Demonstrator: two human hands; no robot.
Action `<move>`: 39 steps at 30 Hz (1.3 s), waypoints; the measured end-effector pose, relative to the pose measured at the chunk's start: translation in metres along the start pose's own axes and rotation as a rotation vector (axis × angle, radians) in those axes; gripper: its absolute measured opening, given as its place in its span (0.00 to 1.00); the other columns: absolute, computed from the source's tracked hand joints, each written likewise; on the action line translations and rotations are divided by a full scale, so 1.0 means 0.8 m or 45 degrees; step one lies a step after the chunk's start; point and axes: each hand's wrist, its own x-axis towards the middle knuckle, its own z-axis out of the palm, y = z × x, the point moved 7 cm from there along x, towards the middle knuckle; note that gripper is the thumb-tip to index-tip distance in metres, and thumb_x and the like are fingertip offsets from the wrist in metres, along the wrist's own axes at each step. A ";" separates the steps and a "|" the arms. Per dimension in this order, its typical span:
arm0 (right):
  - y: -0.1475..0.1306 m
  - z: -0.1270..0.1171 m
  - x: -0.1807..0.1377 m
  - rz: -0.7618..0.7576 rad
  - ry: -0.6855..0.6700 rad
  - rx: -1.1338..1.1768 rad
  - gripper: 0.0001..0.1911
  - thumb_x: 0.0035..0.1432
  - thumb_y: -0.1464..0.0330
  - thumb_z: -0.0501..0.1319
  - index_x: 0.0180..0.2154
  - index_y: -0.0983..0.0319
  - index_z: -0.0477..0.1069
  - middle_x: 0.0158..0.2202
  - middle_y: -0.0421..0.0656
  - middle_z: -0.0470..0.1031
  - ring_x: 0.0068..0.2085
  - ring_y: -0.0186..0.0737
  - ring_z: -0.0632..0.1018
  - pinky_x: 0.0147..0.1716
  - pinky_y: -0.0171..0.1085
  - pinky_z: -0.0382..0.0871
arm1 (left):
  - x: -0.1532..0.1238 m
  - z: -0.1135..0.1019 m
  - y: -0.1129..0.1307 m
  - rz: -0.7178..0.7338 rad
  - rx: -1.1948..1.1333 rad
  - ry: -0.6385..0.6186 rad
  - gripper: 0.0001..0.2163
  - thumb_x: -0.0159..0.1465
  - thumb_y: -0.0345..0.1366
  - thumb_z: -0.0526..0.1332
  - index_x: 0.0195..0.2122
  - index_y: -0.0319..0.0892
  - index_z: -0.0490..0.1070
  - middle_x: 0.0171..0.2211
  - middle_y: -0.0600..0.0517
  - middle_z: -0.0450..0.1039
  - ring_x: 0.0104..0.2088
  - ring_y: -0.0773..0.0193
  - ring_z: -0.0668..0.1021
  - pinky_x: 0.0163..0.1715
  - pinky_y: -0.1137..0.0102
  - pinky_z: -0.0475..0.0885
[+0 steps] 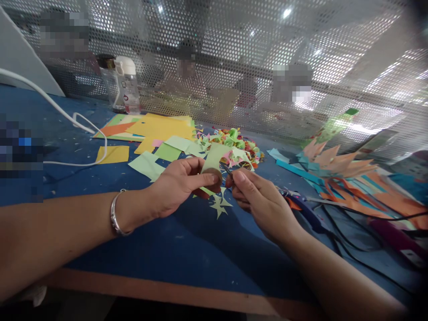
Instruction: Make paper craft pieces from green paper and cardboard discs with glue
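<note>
Two bottles (131, 93) upper left; come across to centre and here's the left hand (177, 185), thumb and fingers pinching one pale green paper (216, 154), curled, long axis apparently rising from that grip. Green pointed scraps (219, 206) just below, too overlapped to count. And right beside the paper, one thin dark tool (228, 170), contact unclear, clamped in the right hand (256, 191). Hands near, yet apart!

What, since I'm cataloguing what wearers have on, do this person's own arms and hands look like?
A shiny silver bangle circles the left wrist; the right wrist shows none. No sleeves show, and neither left hand nor right hand is gloved.
</note>
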 end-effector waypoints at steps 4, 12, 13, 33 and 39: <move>0.000 0.003 0.000 -0.012 -0.039 -0.120 0.24 0.66 0.47 0.51 0.29 0.59 0.59 0.23 0.33 0.50 0.22 0.30 0.50 0.18 0.33 0.44 | -0.001 0.001 -0.002 0.011 0.030 -0.030 0.07 0.56 0.33 0.70 0.30 0.37 0.73 0.27 0.52 0.76 0.30 0.67 0.77 0.29 0.72 0.65; -0.002 0.005 0.000 -0.023 -0.063 -0.177 0.24 0.67 0.47 0.50 0.28 0.59 0.59 0.21 0.33 0.51 0.21 0.30 0.51 0.19 0.34 0.45 | 0.001 0.002 -0.006 0.017 0.009 -0.052 0.08 0.55 0.35 0.71 0.29 0.38 0.74 0.28 0.52 0.78 0.32 0.66 0.78 0.33 0.71 0.66; -0.002 0.005 -0.001 -0.023 -0.066 -0.180 0.24 0.67 0.47 0.50 0.28 0.59 0.59 0.21 0.33 0.51 0.21 0.30 0.51 0.18 0.34 0.45 | 0.001 0.002 -0.006 0.011 0.002 -0.052 0.08 0.55 0.35 0.71 0.29 0.38 0.75 0.28 0.51 0.78 0.32 0.65 0.79 0.33 0.71 0.66; -0.008 0.004 0.001 -0.044 -0.062 -0.263 0.24 0.67 0.48 0.49 0.27 0.59 0.61 0.20 0.33 0.49 0.20 0.30 0.52 0.20 0.35 0.47 | 0.001 -0.005 -0.005 0.023 0.080 0.013 0.10 0.53 0.37 0.73 0.29 0.38 0.74 0.27 0.52 0.77 0.31 0.66 0.77 0.32 0.70 0.65; -0.012 0.003 0.002 -0.073 -0.071 -0.219 0.23 0.66 0.48 0.50 0.28 0.59 0.62 0.20 0.33 0.50 0.20 0.30 0.53 0.19 0.34 0.46 | 0.004 -0.007 -0.005 0.065 0.090 0.018 0.10 0.53 0.38 0.73 0.29 0.39 0.75 0.27 0.53 0.77 0.30 0.68 0.75 0.32 0.70 0.65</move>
